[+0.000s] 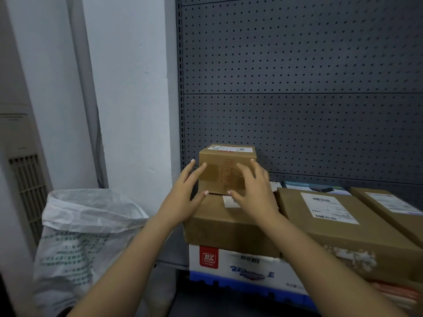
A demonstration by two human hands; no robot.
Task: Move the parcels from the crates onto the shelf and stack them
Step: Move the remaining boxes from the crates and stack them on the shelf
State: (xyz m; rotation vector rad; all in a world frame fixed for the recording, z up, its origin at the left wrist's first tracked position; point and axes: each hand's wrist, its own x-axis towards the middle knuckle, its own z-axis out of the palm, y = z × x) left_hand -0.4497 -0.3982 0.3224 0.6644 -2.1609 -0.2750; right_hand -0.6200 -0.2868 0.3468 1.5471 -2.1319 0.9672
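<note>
Shelf (297,115) is backed by a dark grey perforated panel. Board (177,250) is mostly covered; only a grey strip is seen at front left. White-and-blue carton (240,267) with a red logo is set lowest at the left end, on the board. Large brown box (348,234) with a white label is placed just right of it; its underside is hidden. Teal-edged box (315,187) is seen behind, near the panel. Another labelled brown box (393,208) is cut off at far right.

Dim, cool, even indoor light, soft throughout. The white wall (128,88) at left is brightest; the pegboard (297,65) darkens toward the far right. A faint shadow sits under the small parcel (219,177). Straight lines bow near the edges — print on the shipping label (329,208) is blurred.
</note>
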